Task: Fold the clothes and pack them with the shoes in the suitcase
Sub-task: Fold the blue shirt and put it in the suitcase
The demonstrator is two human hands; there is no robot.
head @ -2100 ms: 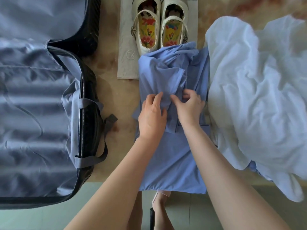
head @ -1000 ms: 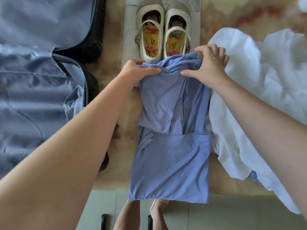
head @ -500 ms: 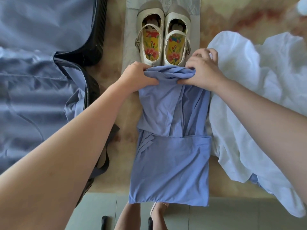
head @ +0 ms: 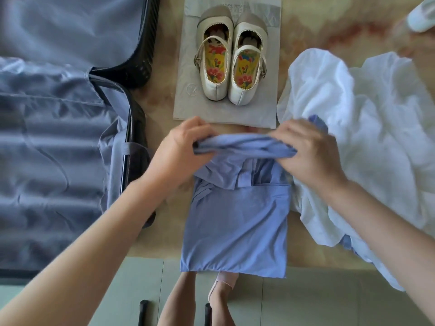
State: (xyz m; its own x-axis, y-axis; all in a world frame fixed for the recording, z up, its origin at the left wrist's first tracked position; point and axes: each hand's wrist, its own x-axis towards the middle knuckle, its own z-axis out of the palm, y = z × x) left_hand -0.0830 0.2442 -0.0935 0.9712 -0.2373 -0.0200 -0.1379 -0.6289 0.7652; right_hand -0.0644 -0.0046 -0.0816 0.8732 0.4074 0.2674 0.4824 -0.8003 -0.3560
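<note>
fold | left hand point(head: 181, 147) and right hand point(head: 308, 151) grip far end of soft blue cloth dress point(head: 235, 220) | best: bring it over evenly, corners lined up

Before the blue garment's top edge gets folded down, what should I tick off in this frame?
1. The left hand grips the top edge of the blue garment: ok.
2. The right hand grips the same edge: ok.
3. Garment's lower half lies flat: ok.
4. The shoes sit apart from the fold: ok.
5. The suitcase lies open: ok.
6. The white garment is folded: not ok, crumpled.
</note>
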